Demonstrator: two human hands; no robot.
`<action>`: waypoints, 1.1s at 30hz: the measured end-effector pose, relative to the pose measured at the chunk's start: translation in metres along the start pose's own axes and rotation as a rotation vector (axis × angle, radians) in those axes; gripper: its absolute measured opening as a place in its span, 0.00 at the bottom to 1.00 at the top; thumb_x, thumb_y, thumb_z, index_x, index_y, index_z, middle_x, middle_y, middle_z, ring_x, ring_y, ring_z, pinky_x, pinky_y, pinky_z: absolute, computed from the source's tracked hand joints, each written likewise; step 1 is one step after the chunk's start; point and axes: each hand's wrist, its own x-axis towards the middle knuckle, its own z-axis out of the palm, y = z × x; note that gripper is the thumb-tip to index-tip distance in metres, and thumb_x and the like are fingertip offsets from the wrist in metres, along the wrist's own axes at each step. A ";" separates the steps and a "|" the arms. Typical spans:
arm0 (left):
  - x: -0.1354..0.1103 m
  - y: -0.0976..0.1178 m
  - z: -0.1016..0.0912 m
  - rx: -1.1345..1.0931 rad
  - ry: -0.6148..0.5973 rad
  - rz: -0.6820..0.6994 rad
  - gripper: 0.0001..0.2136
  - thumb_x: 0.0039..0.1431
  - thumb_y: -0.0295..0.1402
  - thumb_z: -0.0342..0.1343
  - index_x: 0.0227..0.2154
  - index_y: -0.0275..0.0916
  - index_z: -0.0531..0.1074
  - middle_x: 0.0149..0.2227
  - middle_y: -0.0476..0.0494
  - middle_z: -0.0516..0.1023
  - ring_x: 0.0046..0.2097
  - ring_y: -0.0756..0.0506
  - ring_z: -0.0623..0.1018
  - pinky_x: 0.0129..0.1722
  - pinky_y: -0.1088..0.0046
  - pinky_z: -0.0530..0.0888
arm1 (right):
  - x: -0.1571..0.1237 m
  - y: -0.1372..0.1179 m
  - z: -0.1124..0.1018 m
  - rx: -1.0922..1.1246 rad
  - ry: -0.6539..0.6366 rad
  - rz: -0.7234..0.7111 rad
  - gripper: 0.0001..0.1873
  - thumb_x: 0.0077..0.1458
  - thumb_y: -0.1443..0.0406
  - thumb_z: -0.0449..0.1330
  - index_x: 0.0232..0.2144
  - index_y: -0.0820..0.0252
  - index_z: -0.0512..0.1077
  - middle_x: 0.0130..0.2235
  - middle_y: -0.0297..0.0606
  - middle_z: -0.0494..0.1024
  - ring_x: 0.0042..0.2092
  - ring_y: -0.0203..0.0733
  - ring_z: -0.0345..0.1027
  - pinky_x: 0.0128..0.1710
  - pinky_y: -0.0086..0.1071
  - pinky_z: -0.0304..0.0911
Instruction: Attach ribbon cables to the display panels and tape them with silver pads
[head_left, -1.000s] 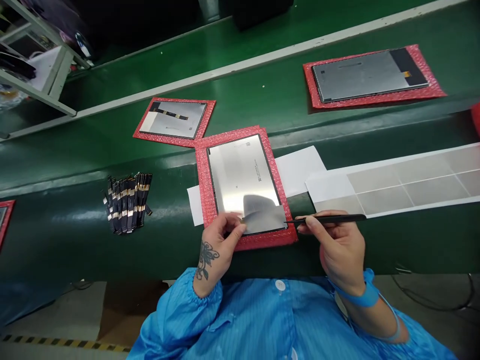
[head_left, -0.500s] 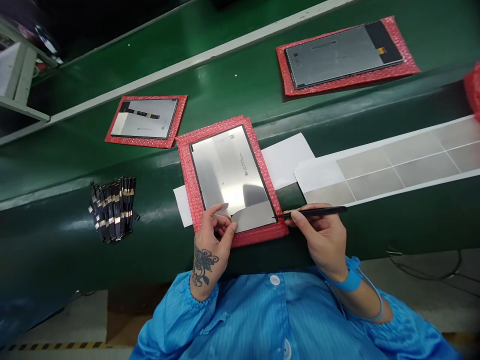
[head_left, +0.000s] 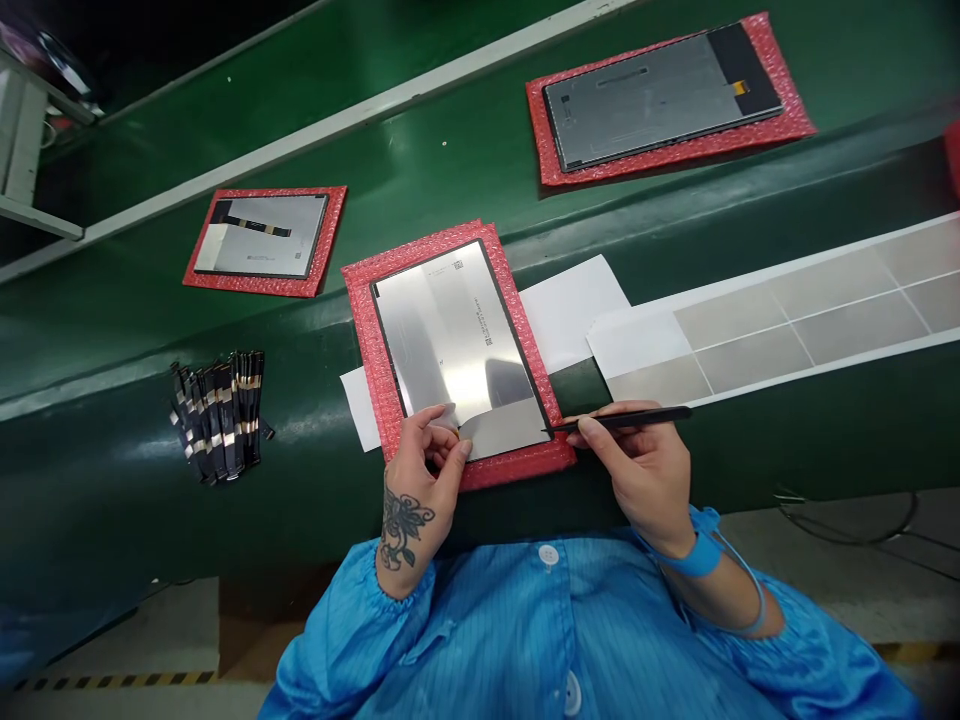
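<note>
In front of me a display panel with a shiny metal back lies on a red bubble-wrap pouch. A thin grey adhesive sheet covers its near end. My left hand is closed at the sheet's left end, thumb and fingers pinching its edge. My right hand is closed round black tweezers, held nearly level. Their tips touch the sheet's right end by the panel's near right corner. What lies under the left fingers is partly hidden.
Black flex cables lie in a pile at left. Further back are a small panel with one cable on it and a larger panel, both on red pouches. A backing strip of grey sheets stretches right, beside white paper.
The view has shifted slightly, so the far panels sit a little further left and higher. Both hands keep their places on the sheet, with hardly any movement.
</note>
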 end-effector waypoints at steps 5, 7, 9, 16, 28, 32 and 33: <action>0.000 0.003 -0.001 0.007 -0.001 -0.018 0.15 0.57 0.33 0.63 0.47 0.41 0.73 0.28 0.52 0.77 0.29 0.51 0.75 0.32 0.76 0.73 | 0.001 0.000 0.000 -0.018 0.008 -0.003 0.15 0.48 0.57 0.75 0.31 0.55 0.73 0.27 0.35 0.82 0.27 0.44 0.79 0.28 0.31 0.77; 0.001 0.006 -0.003 0.021 -0.021 -0.011 0.14 0.57 0.32 0.62 0.47 0.41 0.73 0.28 0.53 0.77 0.29 0.51 0.75 0.33 0.76 0.74 | 0.001 0.000 0.000 -0.023 0.011 -0.001 0.16 0.47 0.56 0.75 0.31 0.55 0.73 0.27 0.35 0.82 0.27 0.44 0.79 0.28 0.32 0.76; 0.002 0.007 -0.004 0.038 -0.051 0.001 0.14 0.57 0.31 0.62 0.47 0.41 0.72 0.29 0.53 0.77 0.29 0.51 0.75 0.33 0.76 0.74 | 0.001 -0.001 0.000 -0.028 0.017 0.004 0.17 0.47 0.55 0.76 0.31 0.55 0.73 0.26 0.35 0.82 0.26 0.44 0.79 0.27 0.32 0.76; 0.002 0.002 -0.005 0.099 -0.074 0.032 0.13 0.59 0.31 0.60 0.47 0.41 0.72 0.29 0.53 0.77 0.30 0.51 0.75 0.34 0.76 0.74 | 0.001 -0.002 0.000 -0.047 0.028 0.040 0.21 0.43 0.52 0.77 0.30 0.55 0.74 0.27 0.36 0.82 0.28 0.46 0.80 0.28 0.34 0.77; -0.001 -0.001 0.001 0.169 -0.038 0.098 0.11 0.60 0.30 0.59 0.46 0.41 0.72 0.29 0.53 0.76 0.30 0.51 0.75 0.34 0.75 0.74 | 0.001 0.000 0.000 -0.065 0.022 0.007 0.20 0.45 0.52 0.77 0.31 0.55 0.73 0.26 0.36 0.82 0.28 0.46 0.80 0.28 0.35 0.77; -0.003 -0.005 0.005 0.253 0.019 0.197 0.09 0.61 0.30 0.58 0.44 0.42 0.72 0.28 0.54 0.75 0.29 0.51 0.74 0.33 0.75 0.74 | 0.000 0.003 -0.002 -0.125 0.016 -0.024 0.23 0.46 0.48 0.75 0.32 0.55 0.72 0.28 0.36 0.82 0.28 0.47 0.80 0.29 0.38 0.78; -0.002 -0.006 0.004 0.282 0.027 0.219 0.09 0.61 0.29 0.58 0.44 0.42 0.71 0.28 0.54 0.74 0.29 0.50 0.74 0.33 0.75 0.73 | 0.000 0.004 -0.002 -0.139 0.012 -0.033 0.23 0.47 0.47 0.75 0.33 0.55 0.72 0.28 0.36 0.82 0.29 0.48 0.80 0.29 0.39 0.79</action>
